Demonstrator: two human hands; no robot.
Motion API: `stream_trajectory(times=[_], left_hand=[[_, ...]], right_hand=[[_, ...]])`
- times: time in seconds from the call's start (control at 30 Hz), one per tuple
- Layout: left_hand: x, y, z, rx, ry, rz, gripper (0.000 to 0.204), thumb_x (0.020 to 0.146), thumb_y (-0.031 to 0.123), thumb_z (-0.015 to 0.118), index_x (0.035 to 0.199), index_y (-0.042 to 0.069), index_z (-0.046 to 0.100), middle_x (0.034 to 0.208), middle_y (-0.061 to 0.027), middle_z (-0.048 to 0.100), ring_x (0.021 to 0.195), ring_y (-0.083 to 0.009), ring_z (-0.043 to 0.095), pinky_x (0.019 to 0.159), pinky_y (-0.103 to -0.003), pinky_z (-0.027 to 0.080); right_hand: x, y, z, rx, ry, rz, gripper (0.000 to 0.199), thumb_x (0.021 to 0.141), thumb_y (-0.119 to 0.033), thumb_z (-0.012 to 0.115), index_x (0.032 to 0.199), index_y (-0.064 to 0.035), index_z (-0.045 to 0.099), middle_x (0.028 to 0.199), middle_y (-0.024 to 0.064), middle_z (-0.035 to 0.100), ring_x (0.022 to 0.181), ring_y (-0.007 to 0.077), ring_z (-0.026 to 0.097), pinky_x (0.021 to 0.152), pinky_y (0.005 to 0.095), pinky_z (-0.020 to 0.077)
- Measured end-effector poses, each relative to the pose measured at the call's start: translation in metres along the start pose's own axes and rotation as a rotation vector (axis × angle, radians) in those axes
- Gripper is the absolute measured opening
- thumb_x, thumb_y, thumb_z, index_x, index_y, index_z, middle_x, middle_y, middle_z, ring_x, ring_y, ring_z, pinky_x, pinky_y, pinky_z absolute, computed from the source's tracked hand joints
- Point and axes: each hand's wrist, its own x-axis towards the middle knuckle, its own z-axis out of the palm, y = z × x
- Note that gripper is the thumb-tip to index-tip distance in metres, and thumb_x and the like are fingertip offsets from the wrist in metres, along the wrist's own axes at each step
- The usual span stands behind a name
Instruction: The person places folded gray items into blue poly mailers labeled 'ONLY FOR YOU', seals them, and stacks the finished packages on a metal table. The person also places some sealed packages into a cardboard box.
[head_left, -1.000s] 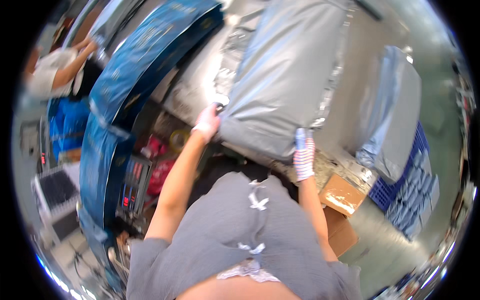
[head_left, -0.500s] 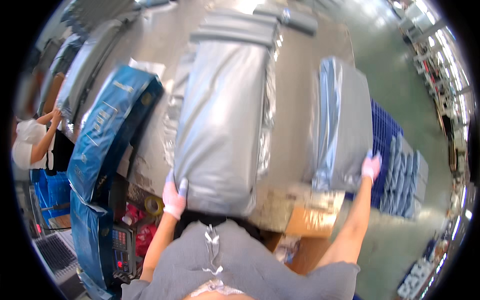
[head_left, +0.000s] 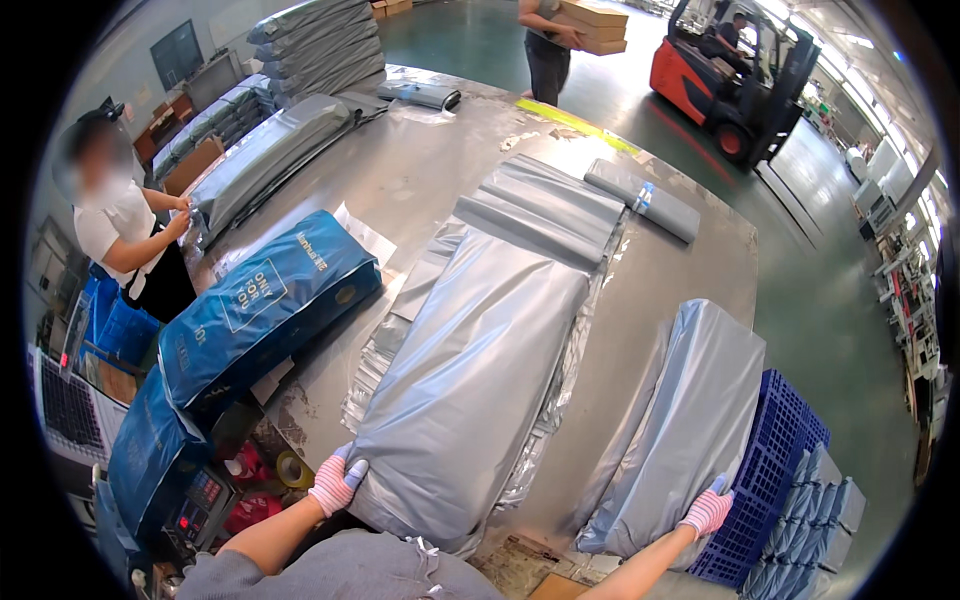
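A stack of long silver-grey plastic bags lies lengthwise on the table in front of me, the topmost one wrinkled and glossy. My left hand, in a pink-striped glove with pale fingertips, grips the near left corner of that stack. To the right, a bulky package wrapped in grey plastic lies along the table's right side. My right hand, gloved alike, holds its near right edge; some fingers are hidden in the folds. Beyond the stack sits a grey roll of plastic.
Blue bags and a scale stand on the left. A co-worker handles a grey package there. A blue pallet and stacked grey packages adjoin the right. Farther off are a red forklift and a person carrying boxes.
My view has tilted up, so the forklift and the person with boxes now show. Both hands remain on the same grey plastic things, the left on the stack, the right on the package.
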Motion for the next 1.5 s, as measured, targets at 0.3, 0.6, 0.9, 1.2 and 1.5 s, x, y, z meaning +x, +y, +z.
stream_trajectory(times=[0.3, 0.6, 0.9, 1.2, 1.5], left_hand=[[0.008, 0.010, 0.001, 0.027, -0.030, 0.015, 0.038, 0.086, 0.026, 0.051, 0.113, -0.001, 0.051, 0.098, -0.0147, 0.062, 0.086, -0.0218, 0.057, 0.080, -0.032, 0.044], [0.008, -0.008, 0.002, -0.090, -0.042, 0.040, 0.042, 0.086, 0.027, 0.053, 0.116, -0.002, 0.050, 0.107, -0.0139, 0.060, 0.097, -0.0202, 0.054, 0.087, -0.031, 0.041], [0.032, -0.064, 0.003, -0.781, -0.179, -0.556, 0.053, 0.092, 0.045, 0.037, 0.124, 0.004, 0.049, 0.115, -0.0085, 0.057, 0.102, -0.0182, 0.054, 0.092, -0.030, 0.040], [0.027, -0.006, -0.009, -0.804, -0.349, -0.563, 0.058, 0.087, 0.046, 0.047, 0.129, 0.007, 0.043, 0.119, -0.0077, 0.054, 0.104, -0.0197, 0.053, 0.093, -0.031, 0.040], [0.008, 0.072, -0.001, -0.526, -0.397, -0.115, 0.084, 0.077, 0.050, 0.060, 0.138, 0.005, 0.024, 0.122, -0.0101, 0.050, 0.102, -0.0209, 0.051, 0.091, -0.032, 0.040]], right_hand=[[0.041, 0.003, 0.023, 0.007, 0.030, -0.156, 0.060, 0.086, -0.051, 0.045, 0.112, 0.0021, 0.055, 0.110, 0.0228, 0.057, 0.103, 0.0351, 0.054, 0.086, 0.0386, 0.0432], [-0.001, -0.032, 0.000, -0.124, 0.011, -0.238, 0.055, 0.084, -0.045, 0.045, 0.112, 0.0008, 0.055, 0.111, 0.0210, 0.057, 0.104, 0.0345, 0.054, 0.090, 0.0391, 0.0415], [-0.334, -0.068, 0.063, 0.963, -0.396, -0.537, 0.029, 0.087, -0.023, 0.051, 0.106, -0.0012, 0.055, 0.100, 0.0151, 0.057, 0.097, 0.0270, 0.051, 0.088, 0.0343, 0.0401], [-0.290, -0.063, 0.135, 1.227, -1.608, -0.084, 0.060, 0.089, -0.049, 0.028, 0.134, -0.0103, 0.039, 0.136, 0.0064, 0.041, 0.123, 0.0268, 0.038, 0.102, 0.0408, 0.0299], [-0.288, -0.104, -0.002, 1.066, -1.787, -0.310, 0.059, 0.089, -0.044, 0.033, 0.133, -0.0040, 0.036, 0.136, 0.0105, 0.038, 0.122, 0.0277, 0.039, 0.102, 0.0389, 0.0319]])
